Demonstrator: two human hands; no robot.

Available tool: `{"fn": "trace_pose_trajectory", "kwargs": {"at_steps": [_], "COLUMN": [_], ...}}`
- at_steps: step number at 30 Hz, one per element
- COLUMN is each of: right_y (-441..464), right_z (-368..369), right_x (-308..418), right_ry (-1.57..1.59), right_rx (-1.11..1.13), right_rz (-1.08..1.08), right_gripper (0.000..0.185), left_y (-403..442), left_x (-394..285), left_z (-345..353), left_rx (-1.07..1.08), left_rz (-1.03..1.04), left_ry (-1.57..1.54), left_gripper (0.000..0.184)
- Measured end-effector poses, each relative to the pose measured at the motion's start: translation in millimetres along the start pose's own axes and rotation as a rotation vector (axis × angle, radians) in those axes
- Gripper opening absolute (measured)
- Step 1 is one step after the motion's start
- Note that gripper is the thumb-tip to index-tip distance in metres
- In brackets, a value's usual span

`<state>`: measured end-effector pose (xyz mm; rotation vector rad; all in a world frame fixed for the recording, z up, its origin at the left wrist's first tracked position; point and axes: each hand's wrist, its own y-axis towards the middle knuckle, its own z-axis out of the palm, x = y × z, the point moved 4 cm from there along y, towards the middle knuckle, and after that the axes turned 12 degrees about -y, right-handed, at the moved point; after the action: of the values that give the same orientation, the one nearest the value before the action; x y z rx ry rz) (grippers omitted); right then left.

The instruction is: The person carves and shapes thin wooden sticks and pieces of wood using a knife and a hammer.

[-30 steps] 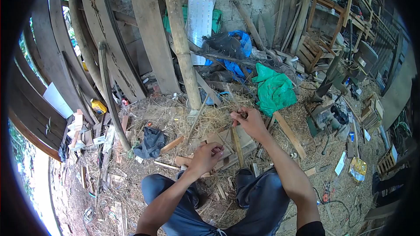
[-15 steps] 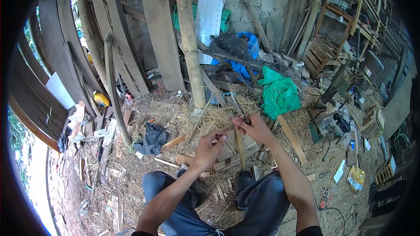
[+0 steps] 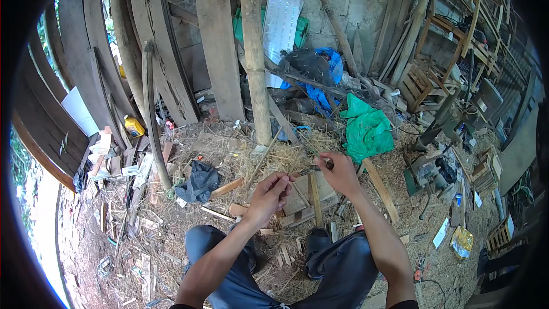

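My right hand (image 3: 338, 173) is closed round the dark handle of a knife (image 3: 311, 168), whose blade points left toward my other hand. My left hand (image 3: 270, 195) pinches a small brownish piece of wood (image 3: 294, 175), mostly hidden by the fingers. Blade and wood meet or nearly meet; I cannot tell which. Both hands are above a wooden block (image 3: 324, 193) on the ground between my feet, with a narrow upright-looking stick (image 3: 316, 200) across it.
A green plastic bag (image 3: 369, 129) lies beyond my right hand, and a black bag (image 3: 198, 182) to the left. A wooden post (image 3: 255, 63) stands ahead. A plank (image 3: 381, 190) rests at the right. Straw and wood scraps cover the ground.
The knife has swung from pointing up and away to pointing left, its blade now down by the piece in my left hand. The view has shifted slightly.
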<state>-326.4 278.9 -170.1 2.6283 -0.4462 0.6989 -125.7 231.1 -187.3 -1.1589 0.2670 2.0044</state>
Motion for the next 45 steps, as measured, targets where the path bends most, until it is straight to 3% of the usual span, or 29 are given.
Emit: {"fn": "trace_pose_trajectory", "kwargs": {"at_steps": [2,7,14,25,29,31,33,35,38,40,41,43,45], "right_y": [-0.8,-11.4,-18.8,-16.1,-6.4,10.8,17.8,9.6,3.3,3.7,3.2,1.2,1.3], "right_z": [1.9,7.8,13.5,19.3,16.5,4.7,-12.8,-14.8,-11.0,3.1,5.5,20.1,23.1], "right_x": [9.1,44.1,57.7,50.0,36.6,-10.6,-53.8,-72.4,-61.2,-57.2,-57.7,-55.1,-52.4], "right_ry": [0.011,-0.085,-0.329,-0.579,-0.584,-0.726,-0.743,-0.599,-0.362,-0.171,-0.175,-0.201,-0.265], "right_rx": [0.012,-0.032,0.061,0.029,-0.030,-0.108,-0.106,-0.128,-0.079,-0.027,-0.026,0.199,0.202], "right_rz": [0.050,-0.287,-0.313,-0.065,-0.085,0.185,0.298,0.327,0.322,0.215,0.208,0.108,0.076], "right_gripper": [0.022,0.009,0.007,0.019,0.023,0.027,0.028,0.028,0.029,0.026,0.026,0.027,0.029], "left_y": [-0.2,2.8,1.1,-0.5,-3.5,-21.5,-33.1,-30.5,-14.2,-5.0,-1.7,-5.5,-7.7], "left_x": [0.4,4.6,8.7,17.4,19.2,24.6,33.0,27.0,26.1,25.1,23.0,14.4,7.7], "left_z": [-0.7,-1.0,-1.4,4.6,7.0,15.0,29.7,32.3,6.3,0.7,-0.4,9.5,10.5], "left_rx": [-0.013,0.026,0.047,-0.055,-0.017,0.078,0.150,0.223,0.001,0.003,0.002,-0.036,-0.135], "left_rz": [0.001,0.067,0.111,-0.023,-0.010,-0.188,-0.133,-0.079,-0.146,-0.097,-0.053,-0.039,-0.017], "left_ry": [0.016,0.031,0.062,-0.054,-0.132,0.112,0.087,0.066,0.059,-0.015,-0.069,-0.089,-0.026], "left_gripper": [0.020,0.016,0.016,0.013,0.013,0.028,0.029,0.030,0.028,0.028,0.028,0.027,0.028]}}
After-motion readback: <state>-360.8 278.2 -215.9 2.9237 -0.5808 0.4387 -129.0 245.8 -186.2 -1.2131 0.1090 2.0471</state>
